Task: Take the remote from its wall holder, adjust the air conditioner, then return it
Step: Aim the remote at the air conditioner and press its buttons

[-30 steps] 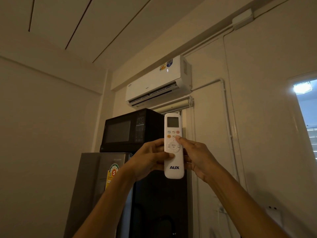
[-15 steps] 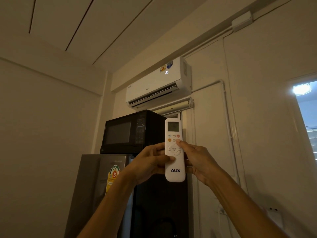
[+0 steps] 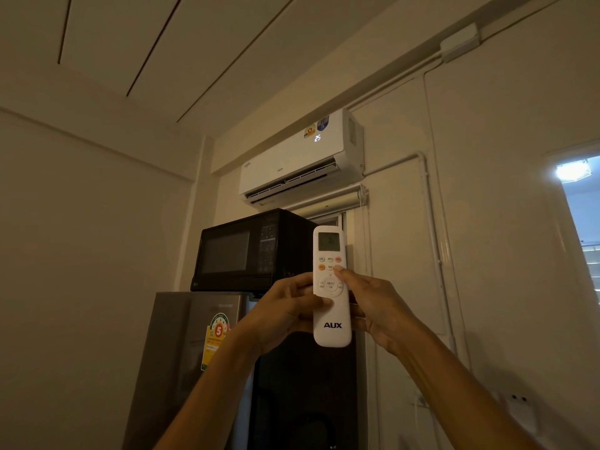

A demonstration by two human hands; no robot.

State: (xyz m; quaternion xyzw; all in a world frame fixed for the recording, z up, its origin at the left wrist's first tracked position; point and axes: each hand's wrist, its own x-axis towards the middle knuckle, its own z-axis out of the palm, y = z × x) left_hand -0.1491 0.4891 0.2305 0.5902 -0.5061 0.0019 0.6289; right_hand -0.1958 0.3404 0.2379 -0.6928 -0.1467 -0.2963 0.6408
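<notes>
I hold a white AUX remote (image 3: 331, 329) upright in front of me, its small screen at the top and its top end aimed toward the wall unit. My left hand (image 3: 285, 311) grips it from the left, thumb lying across the front below the round menu pad. My right hand (image 3: 380, 306) supports it from the right, its thumb tip resting on a button just above the pad. The white air conditioner (image 3: 292, 160) hangs high on the far wall, its flap open and lit digits reading 25. A white wall holder (image 3: 519, 414) sits low on the right wall.
A black microwave (image 3: 246, 251) stands on a grey fridge (image 3: 191, 345) below the air conditioner. A rolled blind (image 3: 328, 204) hangs under the unit. White pipes (image 3: 431, 241) run down the right wall. A bright window (image 3: 584, 216) is at the right edge.
The display on the air conditioner went from showing 5 to showing 25. The remote and both hands sank slightly in view; my right thumb stays on the buttons.
</notes>
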